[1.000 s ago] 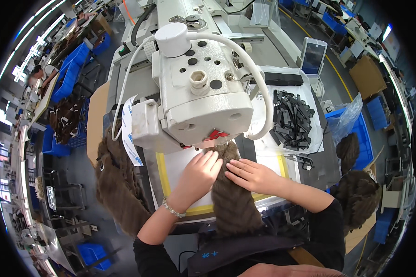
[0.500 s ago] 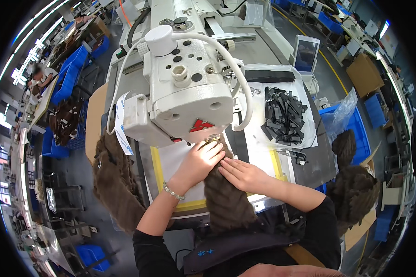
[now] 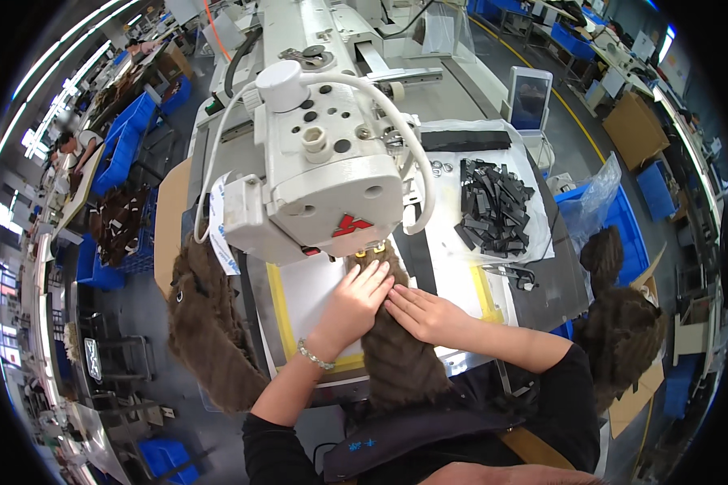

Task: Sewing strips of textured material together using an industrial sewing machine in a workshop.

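Note:
A strip of brown fur point(image 3: 404, 360) runs from under the head of a white sewing machine point(image 3: 332, 190) toward my lap. My left hand point(image 3: 356, 301) lies flat on the strip's left side, fingers stretched toward the machine, a beaded bracelet on the wrist. From the right, my right hand point(image 3: 430, 315) rests on the same fur with straight fingers. Their fingertips almost meet. Just beyond them, a brass-coloured presser part point(image 3: 370, 250) sits at the far end of the fur; the needle itself cannot be made out.
Black strips point(image 3: 497, 206) are heaped on a white sheet at the right, near a small screen point(image 3: 530, 99). More brown fur point(image 3: 210, 323) hangs over the table's left edge. Fur bundles point(image 3: 623, 339) and a blue bin point(image 3: 615, 230) stand at the right. Another person point(image 3: 79, 145) sits far left.
My left hand has drawn back slightly toward me, leaving more of the brass-coloured part visible. The right hand stays nearly in place. The whole view has shifted a little.

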`<state>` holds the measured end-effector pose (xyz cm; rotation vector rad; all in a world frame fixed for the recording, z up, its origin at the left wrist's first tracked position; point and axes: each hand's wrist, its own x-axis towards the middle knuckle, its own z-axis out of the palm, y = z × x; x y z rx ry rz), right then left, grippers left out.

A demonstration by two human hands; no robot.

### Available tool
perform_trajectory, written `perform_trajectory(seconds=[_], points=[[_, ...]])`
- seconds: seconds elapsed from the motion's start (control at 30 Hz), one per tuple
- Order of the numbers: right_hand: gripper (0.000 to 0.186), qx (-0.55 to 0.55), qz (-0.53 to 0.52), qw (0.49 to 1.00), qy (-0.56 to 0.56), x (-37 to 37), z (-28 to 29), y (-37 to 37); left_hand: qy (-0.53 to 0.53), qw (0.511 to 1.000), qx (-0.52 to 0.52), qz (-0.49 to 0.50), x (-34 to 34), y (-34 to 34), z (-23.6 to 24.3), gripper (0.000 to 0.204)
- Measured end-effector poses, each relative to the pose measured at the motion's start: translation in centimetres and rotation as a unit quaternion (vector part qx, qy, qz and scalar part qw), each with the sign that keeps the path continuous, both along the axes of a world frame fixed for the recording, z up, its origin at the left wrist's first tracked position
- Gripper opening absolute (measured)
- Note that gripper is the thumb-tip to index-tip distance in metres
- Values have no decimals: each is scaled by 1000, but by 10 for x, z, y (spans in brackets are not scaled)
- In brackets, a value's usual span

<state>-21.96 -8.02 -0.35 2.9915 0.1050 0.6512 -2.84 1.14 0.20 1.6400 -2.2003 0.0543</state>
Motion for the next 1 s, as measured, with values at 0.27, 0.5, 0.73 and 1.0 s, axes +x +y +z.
perform_trajectory(seconds=[0.27,0.5,0.73,1.0], points=[[30,124,28,992,4,1,23,-24,29,998,-5,47,-11,7,-6,37],[23,173,-4,984,-30,24,21,-29,14,998,-28,47,-11,3,-5,39],[22,253,10,967,-28,23,12,-42,21,998,-25,52,-8,9,-7,36],[26,282,15,959,-20,13,9,-39,28,999,-16,43,-12,13,-6,35]])
